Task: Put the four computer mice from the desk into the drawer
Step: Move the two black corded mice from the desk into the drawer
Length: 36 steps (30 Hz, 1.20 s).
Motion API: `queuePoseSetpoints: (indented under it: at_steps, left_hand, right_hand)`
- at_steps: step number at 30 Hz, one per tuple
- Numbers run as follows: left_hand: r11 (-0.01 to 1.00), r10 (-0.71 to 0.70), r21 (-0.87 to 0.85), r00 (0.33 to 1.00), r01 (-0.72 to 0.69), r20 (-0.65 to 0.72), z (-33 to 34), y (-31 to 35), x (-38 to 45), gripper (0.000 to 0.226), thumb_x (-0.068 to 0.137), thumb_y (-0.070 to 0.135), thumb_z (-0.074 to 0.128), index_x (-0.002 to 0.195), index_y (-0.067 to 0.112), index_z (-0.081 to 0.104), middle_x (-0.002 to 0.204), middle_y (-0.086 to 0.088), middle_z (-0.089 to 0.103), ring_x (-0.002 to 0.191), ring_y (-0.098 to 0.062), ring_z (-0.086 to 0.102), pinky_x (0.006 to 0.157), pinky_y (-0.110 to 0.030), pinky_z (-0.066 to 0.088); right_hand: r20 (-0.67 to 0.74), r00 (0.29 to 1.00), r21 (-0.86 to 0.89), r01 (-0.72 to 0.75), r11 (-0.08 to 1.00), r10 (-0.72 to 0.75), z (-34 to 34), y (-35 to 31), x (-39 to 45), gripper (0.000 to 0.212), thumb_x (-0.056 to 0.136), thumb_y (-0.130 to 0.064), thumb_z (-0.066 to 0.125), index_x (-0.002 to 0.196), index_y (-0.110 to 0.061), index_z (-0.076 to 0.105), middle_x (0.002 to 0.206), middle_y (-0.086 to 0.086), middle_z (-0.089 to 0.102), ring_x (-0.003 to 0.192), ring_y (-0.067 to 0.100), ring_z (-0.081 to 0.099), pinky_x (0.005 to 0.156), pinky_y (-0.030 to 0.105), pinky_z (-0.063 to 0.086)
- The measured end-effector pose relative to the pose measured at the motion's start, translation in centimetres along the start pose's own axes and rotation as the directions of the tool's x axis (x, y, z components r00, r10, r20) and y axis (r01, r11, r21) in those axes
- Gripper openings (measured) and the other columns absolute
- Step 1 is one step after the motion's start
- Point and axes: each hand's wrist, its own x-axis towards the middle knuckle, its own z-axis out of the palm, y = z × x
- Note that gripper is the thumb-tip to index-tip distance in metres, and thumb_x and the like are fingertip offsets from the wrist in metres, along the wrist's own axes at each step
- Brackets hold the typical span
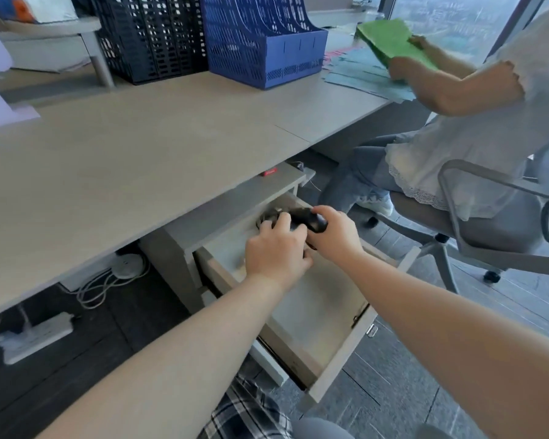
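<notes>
Under the bare desk (140, 160), a black mouse (308, 218) is gripped by the right hand (333, 236) over the open drawer's (333, 359) back, steadied by the curled left hand (276, 251) just beside it, whose own grasp cannot be told, presumably for tidy stowing.

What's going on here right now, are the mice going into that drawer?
Both hands are over the open light-wood drawer under the desk. The right hand holds a black computer mouse above the drawer's far end, and the left hand is beside it with fingers on something dark, mostly hidden. No mice show on the beige desk top. Alongside, a seated person sorts green paper folders.
</notes>
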Motion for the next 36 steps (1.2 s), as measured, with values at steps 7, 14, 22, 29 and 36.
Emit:
queuePoseSetpoints:
  at_steps: [7,14,22,29,36]
  left_hand:
    - [0.996,-0.080,0.003,0.947,0.084,0.312,4.4,2.8,-2.3,0.032,0.083,0.038,0.058,0.109,0.019,0.057,0.121,-0.008,0.047,0.108,-0.033,0.048,0.078,-0.038,0.043]
    - [0.983,-0.152,0.150,0.915,0.102,0.374,8.3,3.7,-3.5,0.029,0.089,0.013,0.051,0.118,0.015,0.056,0.126,-0.009,0.047,0.117,-0.034,0.040,0.075,-0.040,0.050]
    - [0.992,-0.124,0.062,0.940,0.110,0.318,10.5,3.9,-3.8,0.017,0.077,0.009,0.066,0.093,0.014,0.067,0.108,-0.009,0.058,0.097,-0.030,0.056,0.060,-0.038,0.053]
    - [0.961,-0.236,-0.023,0.858,0.276,0.456,11.4,3.6,-3.7,0.054,0.080,0.030,0.071,0.123,0.012,0.044,0.132,-0.009,0.034,0.117,-0.032,0.038,0.089,-0.038,0.048]
    - [0.896,-0.380,-0.066,0.834,0.440,0.401,12.8,3.3,-3.2,0.062,0.080,0.035,0.069,0.126,0.008,0.038,0.130,-0.011,0.037,0.110,-0.033,0.046,0.091,-0.038,0.044]
  right_hand:
    - [0.230,0.970,-0.153,-0.046,0.987,0.081,0.7,5.8,-1.2,0.049,0.076,-0.028,0.070,0.124,-0.022,0.058,0.119,0.009,0.065,0.112,0.027,0.056,0.090,0.034,0.047]
    - [0.436,0.886,-0.297,-0.026,0.955,0.159,1.5,7.4,-0.6,0.054,0.079,-0.031,0.068,0.130,-0.019,0.051,0.127,0.015,0.050,0.112,0.032,0.054,0.090,0.033,0.046]
    - [0.498,0.844,-0.447,0.055,0.893,0.197,3.1,7.8,-0.8,0.061,0.082,-0.032,0.062,0.137,-0.020,0.040,0.128,0.017,0.036,0.107,0.038,0.056,0.089,0.038,0.049]
    - [0.505,0.841,-0.557,0.147,0.817,0.194,3.7,8.8,-0.7,0.069,0.080,-0.029,0.066,0.139,-0.027,0.033,0.129,0.016,0.038,0.118,0.039,0.048,0.091,0.043,0.048]
    - [0.530,0.828,-0.567,0.186,0.802,0.183,3.9,9.0,-0.3,0.082,0.073,-0.034,0.074,0.141,-0.025,0.030,0.129,0.018,0.038,0.118,0.040,0.049,0.093,0.043,0.048]
